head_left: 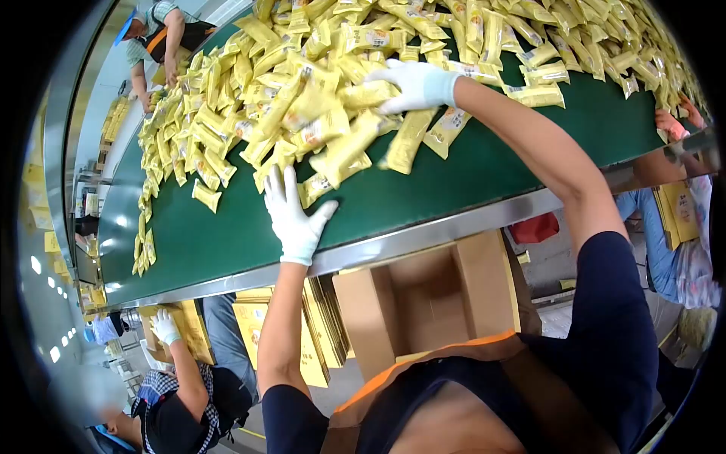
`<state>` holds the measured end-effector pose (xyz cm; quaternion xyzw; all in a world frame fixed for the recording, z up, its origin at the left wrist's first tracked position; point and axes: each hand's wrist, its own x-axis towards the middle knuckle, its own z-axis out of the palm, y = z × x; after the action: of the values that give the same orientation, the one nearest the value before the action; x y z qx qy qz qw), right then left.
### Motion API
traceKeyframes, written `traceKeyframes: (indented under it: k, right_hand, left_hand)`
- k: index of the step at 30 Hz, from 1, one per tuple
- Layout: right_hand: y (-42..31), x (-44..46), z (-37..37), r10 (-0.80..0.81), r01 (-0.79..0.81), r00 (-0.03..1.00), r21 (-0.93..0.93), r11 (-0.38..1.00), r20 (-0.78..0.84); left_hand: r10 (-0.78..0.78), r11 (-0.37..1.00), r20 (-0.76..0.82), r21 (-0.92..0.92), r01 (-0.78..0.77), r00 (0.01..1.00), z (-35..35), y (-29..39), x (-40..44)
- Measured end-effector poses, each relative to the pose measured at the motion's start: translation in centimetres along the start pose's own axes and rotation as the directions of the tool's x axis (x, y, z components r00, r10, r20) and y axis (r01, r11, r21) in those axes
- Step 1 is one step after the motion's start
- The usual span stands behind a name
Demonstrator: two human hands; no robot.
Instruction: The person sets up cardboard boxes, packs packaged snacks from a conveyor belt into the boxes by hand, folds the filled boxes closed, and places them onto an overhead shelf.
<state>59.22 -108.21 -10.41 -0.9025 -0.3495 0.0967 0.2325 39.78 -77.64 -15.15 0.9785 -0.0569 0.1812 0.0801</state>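
A large heap of yellow wrapped snack packets (302, 98) lies on a green conveyor belt (234, 242). My left hand (291, 216), in a white glove, is at the near edge of the heap. Its fingers are spread, and the fingertips touch or nearly touch the lowest packets. Farther right, my right hand (416, 85), also white-gloved, reaches over the pile with fingers and thumb apart, resting against packets. Some loose packets (408, 141) lie on the belt between my hands. Below the belt's metal edge stands an open cardboard box (427, 295) in front of my body.
Flattened yellow cartons (321, 333) stand beside the box. A co-worker with a gloved hand (165, 327) is at the lower left, and another person (170, 38) leans over the belt's far side. At the right edge, another person's hands (673, 121) touch packets.
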Motion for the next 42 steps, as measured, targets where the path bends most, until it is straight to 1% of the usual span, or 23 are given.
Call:
traceKeyframes:
  k: [3, 5, 6, 8, 9, 10, 12, 13, 15, 17, 19, 20, 21, 23, 24, 27, 29, 31, 33, 35, 37, 40, 42]
  right_hand:
    - [-0.2, -2.6, -1.2, 0.000, 0.016, 0.993, -0.132, 0.991, 0.119]
    - [0.6, -4.6, -2.8, 0.052, -0.019, 0.987, -0.213, 0.977, 0.151]
    - [1.1, -5.5, -3.3, 0.102, -0.068, 0.990, -0.292, 0.954, 0.102]
    - [1.5, -7.8, -3.7, 0.165, -0.190, 0.981, -0.322, 0.928, -0.104]
    - [1.6, -8.8, -3.0, 0.022, -0.126, 0.935, -0.273, 0.954, -0.355]
    - [1.5, -10.2, -3.2, -0.046, -0.036, 0.945, -0.242, 0.970, -0.324]
    - [-0.6, -13.7, -2.8, -0.105, 0.058, 0.978, -0.250, 0.967, -0.180]
    - [-1.8, -15.4, -2.3, 0.028, -0.015, 0.999, -0.286, 0.958, 0.042]
    - [-0.2, -18.1, 1.6, -0.216, 0.132, 0.967, -0.466, 0.875, -0.132]
    - [-0.3, -19.2, 1.9, -0.114, 0.028, 0.983, -0.501, 0.865, -0.142]
    - [-1.2, -20.6, 1.0, -0.016, -0.022, 0.997, -0.505, 0.863, -0.071]
    - [-0.6, -21.1, 1.2, -0.124, 0.021, 0.977, -0.505, 0.863, -0.171]
    - [-0.3, -21.3, 1.1, -0.044, -0.019, 0.988, -0.396, 0.918, -0.150]
    - [-1.2, -21.4, 0.0, 0.102, -0.113, 0.992, -0.165, 0.980, -0.076]
    - [-2.3, -20.9, -0.5, 0.156, -0.160, 0.986, -0.075, 0.984, -0.055]
    - [-4.6, -16.9, -0.5, -0.250, 0.238, 0.963, -0.118, 0.964, -0.102]
    - [-5.2, -12.8, 0.6, -0.300, 0.293, 0.952, -0.117, 0.949, -0.053]
    - [-4.9, -8.7, 2.3, -0.190, 0.189, 0.982, -0.206, 0.960, 0.013]
    - [-4.2, -7.3, 3.0, -0.133, 0.140, 0.990, -0.306, 0.942, 0.044]
    - [-5.1, -8.8, 2.6, -0.164, 0.174, 0.985, -0.386, 0.906, 0.057]
    - [-3.5, -11.6, 3.6, -0.408, 0.306, 0.901, -0.451, 0.838, -0.145]
    - [-4.4, -15.8, 4.8, -0.262, 0.226, 0.957, -0.252, 0.941, -0.123]
    - [-5.8, -16.8, 4.0, -0.114, 0.106, 0.993, -0.190, 0.976, -0.031]
  left_hand:
    - [0.156, 0.958, 0.023, 0.240, -0.157, 0.987, -0.2, 0.1, -0.1]
    - [0.326, 0.938, -0.034, 0.136, -0.319, 0.945, 0.5, -0.3, -0.6]
    - [0.083, 0.978, -0.066, -0.187, -0.093, 0.994, 0.9, 0.5, -1.0]
    - [0.185, 0.983, 0.044, -0.003, -0.185, 0.982, 0.0, 1.7, -0.4]
    - [0.166, 0.986, 0.087, 0.005, -0.167, 0.982, -0.1, 1.9, -0.5]
    - [0.098, 0.970, -0.015, -0.221, -0.099, 0.995, 0.4, 1.7, -1.0]
    - [0.139, 0.983, 0.159, 0.096, -0.156, 0.977, -2.7, 1.7, -0.3]
    - [0.092, 0.976, 0.282, 0.165, -0.142, 0.955, -4.0, 1.6, -0.1]
    - [-0.015, 0.992, 0.379, 0.120, -0.033, 0.925, -6.6, 1.2, 0.3]
    - [0.098, 0.951, 0.265, 0.259, -0.169, 0.959, -7.4, -1.3, -0.4]
    - [0.076, 0.972, 0.155, 0.210, -0.108, 0.985, -7.9, -3.7, -1.4]
    - [0.013, 0.975, 0.130, 0.220, -0.042, 0.991, -8.6, -3.9, -2.0]
    - [-0.196, 0.956, 0.173, 0.252, 0.149, 0.965, -9.0, -4.3, -2.5]
    - [-0.478, 0.876, 0.082, -0.024, 0.481, 0.874, -10.1, -3.9, -3.6]
    - [-0.500, 0.832, 0.058, -0.245, 0.498, 0.864, -9.4, -5.8, -4.6]
    - [-0.325, 0.874, 0.002, -0.382, 0.301, 0.946, -10.1, 2.0, -2.8]
    - [-0.083, 0.905, 0.171, -0.401, 0.146, 0.982, -8.8, 7.3, -0.8]
    - [-0.096, 0.910, 0.531, -0.295, 0.290, 0.842, -4.8, 8.8, 1.2]
    - [-0.107, 0.985, 0.465, -0.074, 0.159, 0.879, -3.9, 10.6, 1.6]
    - [-0.055, 0.992, 0.445, -0.076, 0.099, 0.894, -3.5, 9.5, 1.2]
    - [0.003, 0.999, 0.524, -0.032, 0.016, 0.851, -3.9, 6.6, 1.4]
    - [-0.020, 0.990, 0.566, 0.126, -0.063, 0.824, -4.9, 3.9, 1.2]
    - [0.048, 0.991, 0.440, 0.089, -0.096, 0.897, -4.8, 4.6, -0.1]
